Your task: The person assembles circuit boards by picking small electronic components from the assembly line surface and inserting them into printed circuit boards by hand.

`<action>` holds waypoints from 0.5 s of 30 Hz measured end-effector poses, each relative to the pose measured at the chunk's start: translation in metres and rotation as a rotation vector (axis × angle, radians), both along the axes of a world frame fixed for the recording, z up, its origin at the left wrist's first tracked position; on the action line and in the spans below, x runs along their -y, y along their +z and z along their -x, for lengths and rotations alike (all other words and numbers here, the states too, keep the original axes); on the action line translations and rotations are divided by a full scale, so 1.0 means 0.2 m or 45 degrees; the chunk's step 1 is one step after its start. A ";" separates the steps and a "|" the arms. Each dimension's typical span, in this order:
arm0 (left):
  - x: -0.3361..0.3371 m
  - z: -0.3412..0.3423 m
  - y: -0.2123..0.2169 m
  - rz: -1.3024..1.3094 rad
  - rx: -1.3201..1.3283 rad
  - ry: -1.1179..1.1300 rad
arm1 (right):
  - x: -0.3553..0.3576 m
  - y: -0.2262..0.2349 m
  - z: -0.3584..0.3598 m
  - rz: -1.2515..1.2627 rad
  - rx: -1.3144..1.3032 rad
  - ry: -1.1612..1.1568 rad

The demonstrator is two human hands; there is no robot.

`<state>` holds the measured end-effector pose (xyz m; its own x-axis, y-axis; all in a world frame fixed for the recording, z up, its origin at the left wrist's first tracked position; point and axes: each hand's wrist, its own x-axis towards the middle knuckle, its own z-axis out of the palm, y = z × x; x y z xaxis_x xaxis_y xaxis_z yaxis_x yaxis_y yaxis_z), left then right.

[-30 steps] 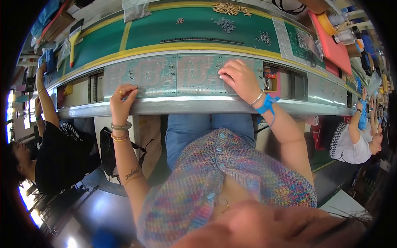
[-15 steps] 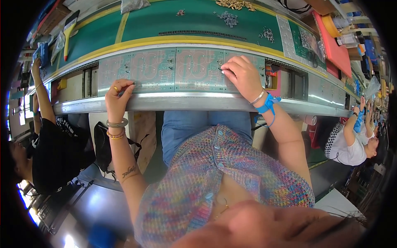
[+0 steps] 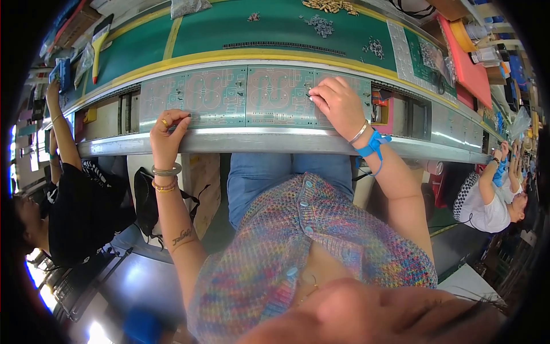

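Observation:
Two green printed circuit boards, a left one [image 3: 215, 94] and a right one [image 3: 274, 94], lie end to end in the metal rail track before me. My left hand [image 3: 168, 133] is over the near edge of the left board, thumb and forefinger pinched on a small dark component [image 3: 189, 116]. Over the right board, my right hand [image 3: 339, 106] pinches a tiny dark part [image 3: 310, 96] close to the board surface; my fingers hide most of it. Several small upright components stand on both boards. A blue wrist strap [image 3: 373, 143] circles my right wrist.
Beyond the rail, a green bench mat [image 3: 200, 34] holds a long black component strip [image 3: 283, 48], grey parts [image 3: 319, 26], brass-coloured parts [image 3: 329, 6] and small silvery parts [image 3: 373, 49]. A yellow-handled brush [image 3: 98, 51] lies left. Co-workers sit on both sides.
The whole view has shifted slightly to the right. Both hands keep nearly the same pinch and place over the boards.

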<state>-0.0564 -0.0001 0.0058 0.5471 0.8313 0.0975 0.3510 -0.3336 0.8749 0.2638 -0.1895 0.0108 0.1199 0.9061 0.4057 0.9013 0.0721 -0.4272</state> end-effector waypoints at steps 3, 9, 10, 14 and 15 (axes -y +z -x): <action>0.00 -0.01 0.00 0.000 0.002 0.001 | 0.00 0.00 0.00 0.002 0.032 0.000; 0.00 -0.01 0.00 -0.030 -0.036 -0.007 | 0.01 -0.01 -0.01 -0.008 0.018 0.027; 0.00 -0.01 0.00 -0.034 -0.029 -0.009 | 0.01 -0.01 -0.01 -0.008 0.022 0.019; 0.01 -0.01 -0.01 -0.018 -0.024 0.000 | 0.01 -0.01 -0.01 -0.008 0.034 0.025; 0.01 -0.01 -0.01 -0.019 -0.026 0.004 | 0.01 -0.01 -0.01 -0.009 0.034 0.025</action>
<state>-0.0540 -0.0016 0.0047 0.5469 0.8314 0.0987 0.3696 -0.3455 0.8626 0.2655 -0.1905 0.0093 0.0913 0.9054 0.4146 0.9107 0.0925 -0.4025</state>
